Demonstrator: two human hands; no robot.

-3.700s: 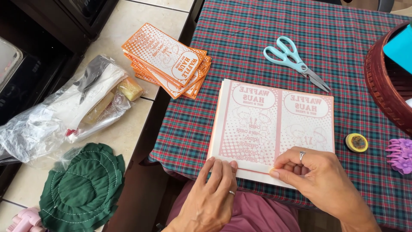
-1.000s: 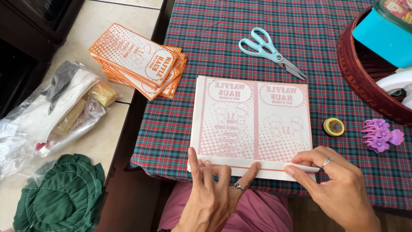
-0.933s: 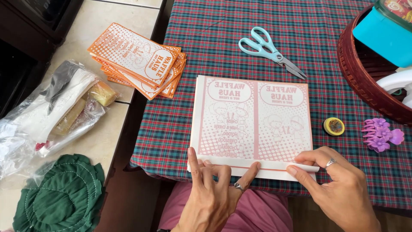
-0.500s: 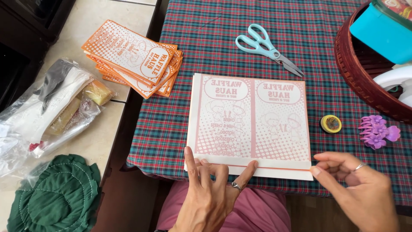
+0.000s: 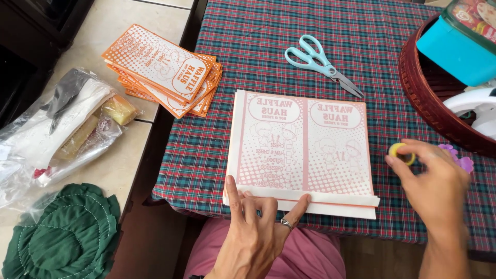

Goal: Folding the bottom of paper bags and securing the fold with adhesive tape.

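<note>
A white sheet with pale red print [image 5: 302,147] lies flat on the checked tablecloth [image 5: 248,62], its near edge folded up into a narrow strip. My left hand [image 5: 256,227] presses that folded strip at its left end, fingers spread. My right hand [image 5: 429,181] is off to the right of the sheet, its fingertips closing on a small yellow tape roll [image 5: 401,151]. Beside the hand, partly hidden by it, lies a purple hair clip [image 5: 461,160].
Light-blue scissors [image 5: 320,63] lie beyond the sheet. A stack of orange printed sheets [image 5: 165,70] overhangs the table's left edge. A dark red basket [image 5: 429,98] holds a turquoise box [image 5: 457,44]. Plastic bags [image 5: 57,134] and green fabric [image 5: 62,237] lie at left.
My right hand left the sheet's folded bottom edge and moved right to the yellow tape roll. The left hand stayed pressing the fold.
</note>
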